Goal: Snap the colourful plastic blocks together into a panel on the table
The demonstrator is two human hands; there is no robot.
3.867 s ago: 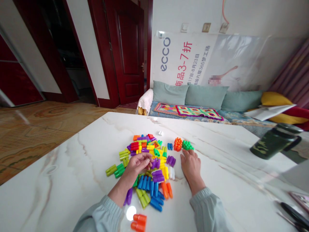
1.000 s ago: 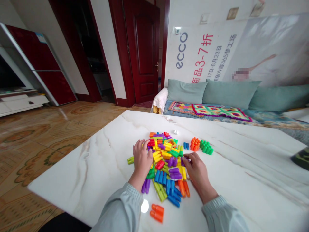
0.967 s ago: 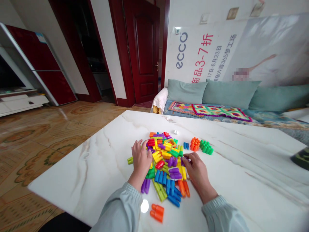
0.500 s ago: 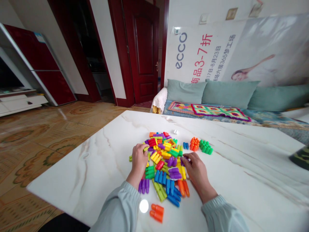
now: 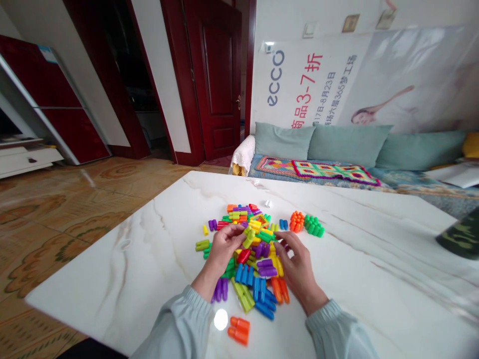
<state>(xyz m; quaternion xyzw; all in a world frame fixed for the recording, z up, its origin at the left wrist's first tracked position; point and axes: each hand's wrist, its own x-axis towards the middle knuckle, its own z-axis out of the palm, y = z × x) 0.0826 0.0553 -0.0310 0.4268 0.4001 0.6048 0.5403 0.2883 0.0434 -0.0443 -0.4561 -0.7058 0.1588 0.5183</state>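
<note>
My left hand point(image 5: 227, 245) is closed in a pinch on a yellow-green toy block point(image 5: 249, 238), held above the left part of a heap of colourful plastic blocks. At the heap's right side is my right hand point(image 5: 297, 262), its fingers curled in close to the thumb. What it holds, if anything, is hidden. Near its fingertips lies a green block point(image 5: 265, 236). Purple blocks point(image 5: 267, 268), blue blocks point(image 5: 244, 274) and an orange block point(image 5: 280, 290) lie in the heap between and below the hands.
An orange cluster point(image 5: 297, 222) and a green cluster point(image 5: 314, 226) of joined blocks stand behind the heap at right, beside a small blue block point(image 5: 283, 224). An orange block point(image 5: 238, 330) lies near me on the white marbled table point(image 5: 149, 259). A camouflage-patterned object point(image 5: 461, 235) is at far right.
My left hand has moved right and inward over the heap with the yellow-green block, uncovering blocks at the left. My right hand has shifted slightly inward. The view has turned a little.
</note>
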